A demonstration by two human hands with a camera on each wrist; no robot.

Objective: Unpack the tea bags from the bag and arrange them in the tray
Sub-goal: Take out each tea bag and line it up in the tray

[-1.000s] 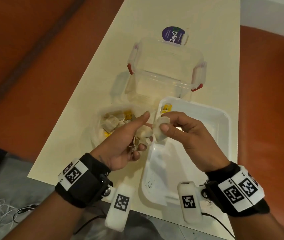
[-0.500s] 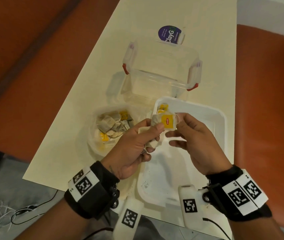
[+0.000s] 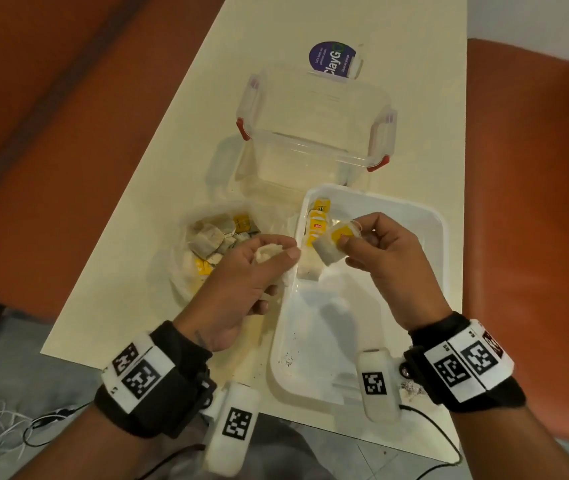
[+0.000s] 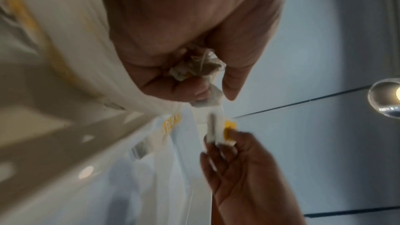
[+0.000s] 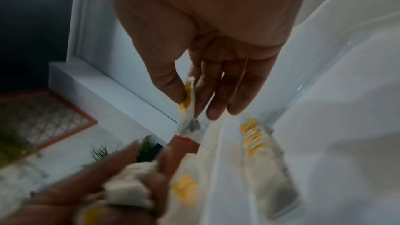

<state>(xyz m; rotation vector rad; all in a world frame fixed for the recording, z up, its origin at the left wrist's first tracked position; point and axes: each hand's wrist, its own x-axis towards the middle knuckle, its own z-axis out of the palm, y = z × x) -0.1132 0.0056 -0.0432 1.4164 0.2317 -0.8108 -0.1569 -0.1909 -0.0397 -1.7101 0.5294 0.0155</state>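
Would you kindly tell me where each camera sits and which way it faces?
Head: above the table, looking down at the white tray, the plastic bag and both hands.
Left wrist: under the left hand, looking along it at its tea bags.
Right wrist: looking along the right hand.
All views share the pinched tea bag.

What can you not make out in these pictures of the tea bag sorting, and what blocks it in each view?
- How many tea bags the left hand holds: head view, curled fingers cover the bunch; left wrist view, blurred.
- Count of bags in the plastic bag: head view, piled, partly behind the left hand.
- Tag print on the tea bag pinched by the right hand: too small, and edge-on in the right wrist view.
- White tray near corner: hidden by the wrist camera.
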